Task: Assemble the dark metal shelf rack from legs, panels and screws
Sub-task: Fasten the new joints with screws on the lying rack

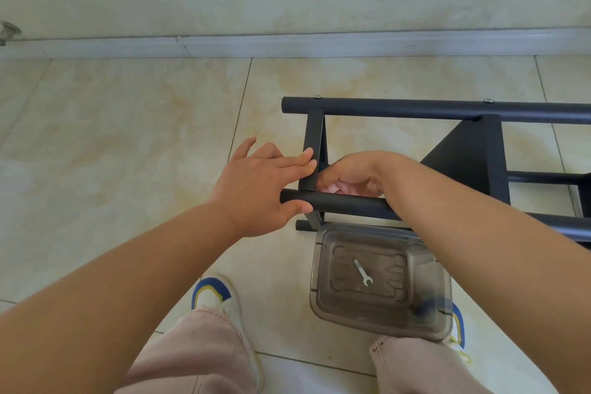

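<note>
Left hand (259, 189) open, fingertips against end panel (311, 153), thumb under near leg (345, 205). Right hand (351, 174) curled behind that leg; grip unclear.

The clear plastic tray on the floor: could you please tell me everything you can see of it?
The clear plastic tray is a shallow, greyish, see-through rectangle with rounded corners and a moulded base. It lies flat on the tiled floor between the person's shoes, just in front of the dark rack's near leg. A small silver wrench lies inside it, the only content visible. The right forearm crosses above its far right corner; neither hand touches it.
</note>
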